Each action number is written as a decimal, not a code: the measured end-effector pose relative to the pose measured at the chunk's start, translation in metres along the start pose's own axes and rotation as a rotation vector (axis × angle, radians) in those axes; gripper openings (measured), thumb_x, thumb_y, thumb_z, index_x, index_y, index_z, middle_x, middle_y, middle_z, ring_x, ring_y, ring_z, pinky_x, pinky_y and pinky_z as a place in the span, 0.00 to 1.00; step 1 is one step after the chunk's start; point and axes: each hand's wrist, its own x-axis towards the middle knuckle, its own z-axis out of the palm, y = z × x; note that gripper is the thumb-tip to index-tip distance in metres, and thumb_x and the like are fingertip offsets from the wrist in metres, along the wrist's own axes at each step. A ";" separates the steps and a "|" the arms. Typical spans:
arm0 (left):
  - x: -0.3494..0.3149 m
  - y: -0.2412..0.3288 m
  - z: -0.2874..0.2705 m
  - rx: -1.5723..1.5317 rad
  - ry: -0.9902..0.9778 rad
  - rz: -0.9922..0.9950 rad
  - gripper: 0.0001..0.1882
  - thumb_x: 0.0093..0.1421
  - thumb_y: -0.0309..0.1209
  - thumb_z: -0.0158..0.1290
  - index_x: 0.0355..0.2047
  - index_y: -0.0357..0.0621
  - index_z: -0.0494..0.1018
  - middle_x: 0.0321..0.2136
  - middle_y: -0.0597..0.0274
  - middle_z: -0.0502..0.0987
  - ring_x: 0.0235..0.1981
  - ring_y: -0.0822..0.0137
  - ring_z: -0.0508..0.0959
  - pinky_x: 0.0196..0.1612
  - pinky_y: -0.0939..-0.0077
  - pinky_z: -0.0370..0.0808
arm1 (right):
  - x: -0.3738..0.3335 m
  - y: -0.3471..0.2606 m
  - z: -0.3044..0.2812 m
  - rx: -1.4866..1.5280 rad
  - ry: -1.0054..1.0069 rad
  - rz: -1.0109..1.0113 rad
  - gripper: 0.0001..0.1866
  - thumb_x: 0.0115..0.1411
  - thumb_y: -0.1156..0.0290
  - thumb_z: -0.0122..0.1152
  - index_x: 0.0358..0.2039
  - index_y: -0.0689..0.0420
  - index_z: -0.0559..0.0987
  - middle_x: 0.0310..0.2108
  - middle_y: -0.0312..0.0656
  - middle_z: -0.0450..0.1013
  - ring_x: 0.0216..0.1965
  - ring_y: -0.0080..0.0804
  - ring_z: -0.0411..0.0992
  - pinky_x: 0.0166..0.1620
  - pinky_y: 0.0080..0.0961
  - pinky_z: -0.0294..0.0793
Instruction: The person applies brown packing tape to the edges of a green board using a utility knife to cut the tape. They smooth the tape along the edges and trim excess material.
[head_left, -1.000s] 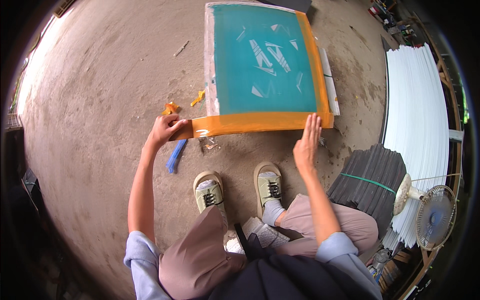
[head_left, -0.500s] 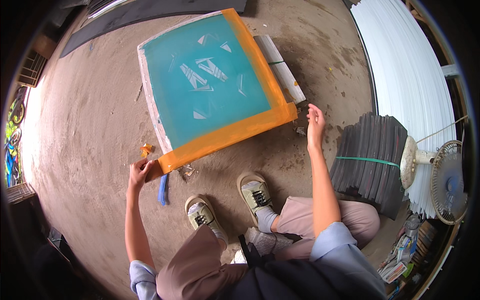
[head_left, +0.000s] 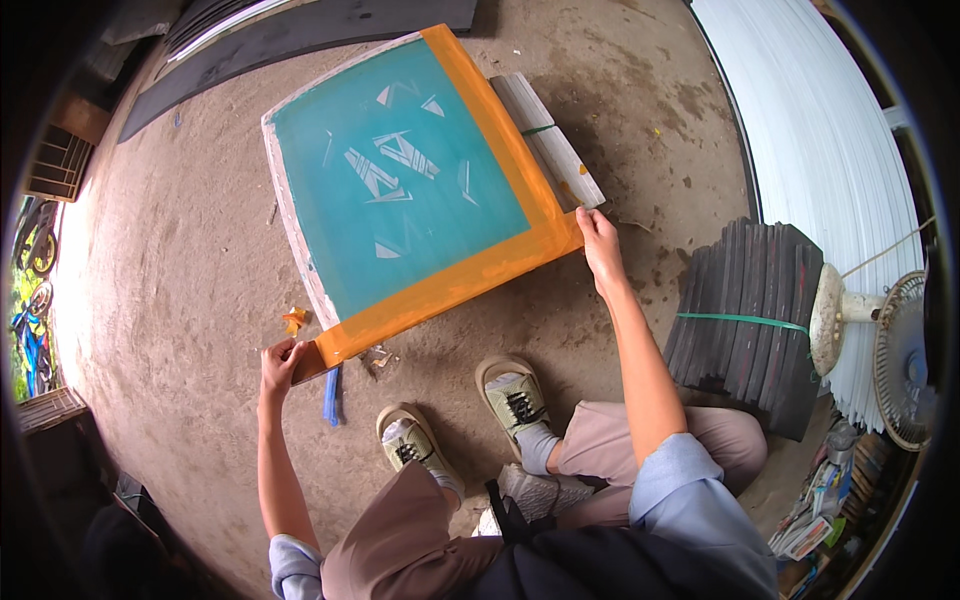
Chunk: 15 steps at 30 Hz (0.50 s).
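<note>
A screen printing frame (head_left: 400, 180) with turquoise mesh and pale angular designs lies tilted before me. Orange-brown tape (head_left: 440, 295) covers its near and right borders; the left border is whitish and bare of tape. At the near left corner my left hand (head_left: 280, 366) is closed on a darker brown end of tape that sticks out past the frame. My right hand (head_left: 600, 245) pinches the taped near right corner, thumb on top; the fingers beneath are partly hidden. A bundle of pale flat boards (head_left: 550, 135) tied with green strap shows from under the frame's right side.
A crumpled orange scrap (head_left: 296, 320) and a blue strip (head_left: 331, 397) lie near my left hand. My shoes (head_left: 515, 400) stand just below the frame. At right are a strapped stack of dark sheets (head_left: 745, 310), a fan (head_left: 905, 360) and white sheets (head_left: 820, 120).
My right hand has come in leftward from beside the frame and closed on its near right corner. My left hand keeps its hold on the tape end. The view has shifted slightly.
</note>
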 end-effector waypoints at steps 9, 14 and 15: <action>0.000 -0.001 0.002 -0.038 0.023 -0.003 0.20 0.55 0.39 0.54 0.15 0.37 0.63 0.12 0.70 0.53 0.17 0.80 0.53 0.18 0.78 0.51 | 0.008 0.019 0.005 -0.120 0.035 -0.114 0.17 0.62 0.58 0.51 0.28 0.62 0.72 0.20 0.34 0.65 0.24 0.21 0.59 0.29 0.22 0.61; -0.001 -0.008 -0.001 -0.036 0.013 -0.017 0.21 0.55 0.40 0.54 0.15 0.37 0.63 0.12 0.69 0.53 0.17 0.80 0.53 0.18 0.77 0.51 | 0.009 0.017 0.009 -0.135 -0.023 -0.068 0.17 0.62 0.59 0.51 0.27 0.62 0.72 0.19 0.36 0.65 0.23 0.24 0.59 0.29 0.23 0.62; 0.001 -0.007 0.002 -0.033 0.007 -0.018 0.21 0.55 0.40 0.54 0.15 0.37 0.63 0.11 0.69 0.53 0.17 0.80 0.53 0.17 0.77 0.51 | 0.013 0.021 0.006 -0.157 -0.026 -0.095 0.16 0.62 0.61 0.51 0.29 0.63 0.71 0.20 0.37 0.65 0.24 0.25 0.60 0.30 0.24 0.62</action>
